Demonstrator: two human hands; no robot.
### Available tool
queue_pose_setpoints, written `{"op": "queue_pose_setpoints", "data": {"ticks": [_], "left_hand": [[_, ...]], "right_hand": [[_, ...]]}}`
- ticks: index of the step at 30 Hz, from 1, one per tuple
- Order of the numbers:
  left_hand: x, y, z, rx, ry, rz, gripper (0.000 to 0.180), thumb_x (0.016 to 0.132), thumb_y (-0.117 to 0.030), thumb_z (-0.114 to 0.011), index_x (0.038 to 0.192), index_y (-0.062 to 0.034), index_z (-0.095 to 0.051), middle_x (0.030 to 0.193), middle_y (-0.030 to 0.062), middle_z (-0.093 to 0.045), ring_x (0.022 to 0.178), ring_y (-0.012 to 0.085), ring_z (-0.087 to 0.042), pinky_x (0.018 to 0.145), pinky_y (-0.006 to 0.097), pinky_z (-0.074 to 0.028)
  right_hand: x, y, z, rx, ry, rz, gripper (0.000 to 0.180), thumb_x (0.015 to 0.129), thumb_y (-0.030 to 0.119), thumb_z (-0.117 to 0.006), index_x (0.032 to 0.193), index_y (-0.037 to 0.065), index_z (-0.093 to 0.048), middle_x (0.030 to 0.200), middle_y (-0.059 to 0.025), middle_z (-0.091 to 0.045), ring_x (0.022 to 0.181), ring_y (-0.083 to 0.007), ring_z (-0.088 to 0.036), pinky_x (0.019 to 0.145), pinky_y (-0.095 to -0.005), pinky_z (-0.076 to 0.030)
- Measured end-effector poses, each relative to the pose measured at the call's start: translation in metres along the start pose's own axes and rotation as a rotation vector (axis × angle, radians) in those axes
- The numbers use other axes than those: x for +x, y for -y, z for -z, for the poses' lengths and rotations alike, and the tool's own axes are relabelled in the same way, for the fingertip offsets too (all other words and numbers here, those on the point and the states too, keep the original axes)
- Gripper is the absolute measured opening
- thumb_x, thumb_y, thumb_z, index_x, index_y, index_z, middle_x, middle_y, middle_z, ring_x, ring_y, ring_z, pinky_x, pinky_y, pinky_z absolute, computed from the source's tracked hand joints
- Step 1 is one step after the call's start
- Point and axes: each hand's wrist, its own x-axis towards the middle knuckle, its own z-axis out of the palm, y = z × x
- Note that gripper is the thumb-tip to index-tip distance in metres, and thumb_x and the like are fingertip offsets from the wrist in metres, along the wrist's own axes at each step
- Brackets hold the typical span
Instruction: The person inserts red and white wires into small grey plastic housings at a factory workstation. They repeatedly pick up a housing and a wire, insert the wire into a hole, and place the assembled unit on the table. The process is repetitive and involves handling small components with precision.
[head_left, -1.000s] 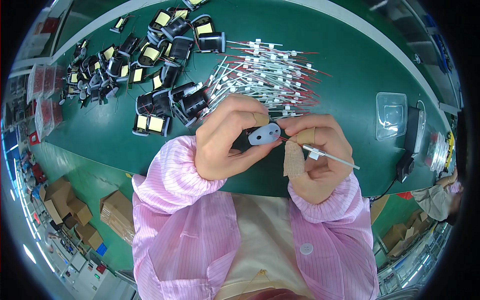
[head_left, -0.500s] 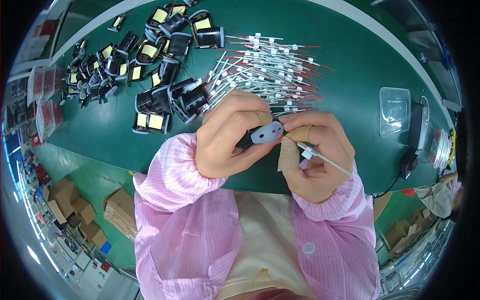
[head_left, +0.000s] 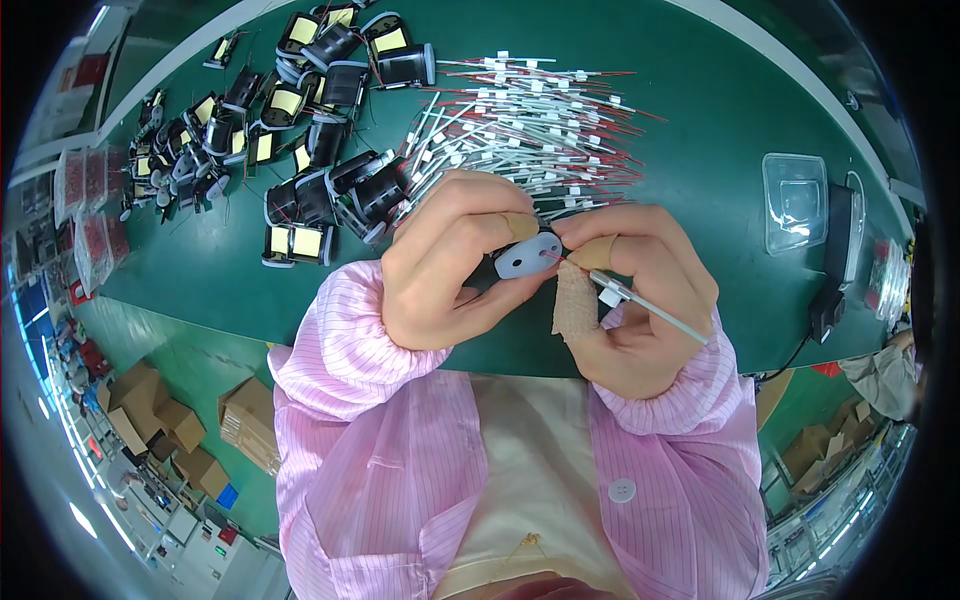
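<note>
My left hand (head_left: 445, 265) is closed around a small black housing whose grey oval end cap (head_left: 530, 257), with holes in it, faces my right hand. Pinched between the thumb and forefinger of my right hand (head_left: 650, 290) is a white-sleeved cable (head_left: 665, 320) with a white tag. Its thin red wire end meets a hole in the cap; how deep it sits I cannot tell. Tan tape covers several fingertips, including the right thumb. Just beyond my hands lies a heap of similar cables (head_left: 540, 130) with red wire ends.
Black housings (head_left: 320, 200) with grey caps and yellow pads are piled on the green table (head_left: 700, 120) at the left and back. At the right stand a clear plastic tray (head_left: 795, 205) and a black device (head_left: 838, 250) with a cord. Cardboard boxes (head_left: 150, 410) lie on the floor.
The right hand has shifted very slightly, and the cable tilts a little differently. Both hands keep their hold, with the wire end still at the cap's hole. The whole view has shifted slightly.
</note>
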Motion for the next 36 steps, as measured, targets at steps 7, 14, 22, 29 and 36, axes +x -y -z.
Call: {"op": "queue_pose_setpoints", "data": {"ticks": [7, 14, 22, 29, 36], "left_hand": [[0.0007, -0.0003, 0.0006, 0.001, 0.005, -0.004, 0.043, 0.059, 0.006, -0.082, 0.095, 0.0028, -0.059, 0.096, 0.0159, -0.06, 0.082, 0.0307, -0.062, 0.068, 0.037, -0.05], [0.0011, 0.0009, 0.0011, -0.024, -0.001, -0.013, 0.042, 0.06, 0.005, -0.082, 0.094, 0.0022, -0.059, 0.095, 0.0161, -0.06, 0.081, 0.0301, -0.062, 0.067, 0.037, -0.05], [0.001, 0.0005, 0.0015, -0.043, 0.006, 0.002, 0.042, 0.06, 0.006, -0.081, 0.094, 0.0024, -0.059, 0.095, 0.0162, -0.06, 0.081, 0.0294, -0.061, 0.067, 0.036, -0.05], [0.0, 0.0011, 0.001, -0.046, 0.005, 0.005, 0.042, 0.059, 0.006, -0.081, 0.094, 0.0027, -0.059, 0.095, 0.0161, -0.06, 0.081, 0.029, -0.061, 0.067, 0.036, -0.05], [0.0009, 0.0013, 0.0023, -0.044, 0.023, -0.007, 0.042, 0.059, 0.006, -0.081, 0.094, 0.0023, -0.059, 0.095, 0.0159, -0.06, 0.081, 0.0294, -0.061, 0.068, 0.036, -0.05]], "right_hand": [[-0.0005, 0.0, -0.0021, -0.02, -0.021, 0.013, 0.026, 0.059, -0.012, -0.069, 0.079, 0.0, -0.06, 0.084, -0.0116, -0.063, 0.063, -0.0216, -0.062, 0.054, -0.027, -0.049], [0.0003, 0.0014, -0.0006, -0.012, 0.001, 0.018, 0.026, 0.058, -0.013, -0.069, 0.079, -0.001, -0.06, 0.084, -0.0118, -0.063, 0.063, -0.022, -0.061, 0.054, -0.0272, -0.049], [0.0009, 0.0023, -0.0004, -0.017, 0.01, 0.016, 0.025, 0.059, -0.012, -0.07, 0.079, -0.001, -0.06, 0.084, -0.0117, -0.063, 0.062, -0.0216, -0.061, 0.054, -0.0269, -0.049], [0.0007, 0.0002, -0.0004, -0.003, 0.007, 0.031, 0.024, 0.06, -0.012, -0.07, 0.079, -0.001, -0.06, 0.084, -0.0118, -0.063, 0.061, -0.021, -0.061, 0.053, -0.0269, -0.048], [0.0002, -0.0011, -0.0003, -0.006, 0.006, 0.045, 0.024, 0.06, -0.012, -0.07, 0.078, -0.001, -0.059, 0.083, -0.0112, -0.062, 0.06, -0.0209, -0.06, 0.053, -0.0269, -0.048]]}}
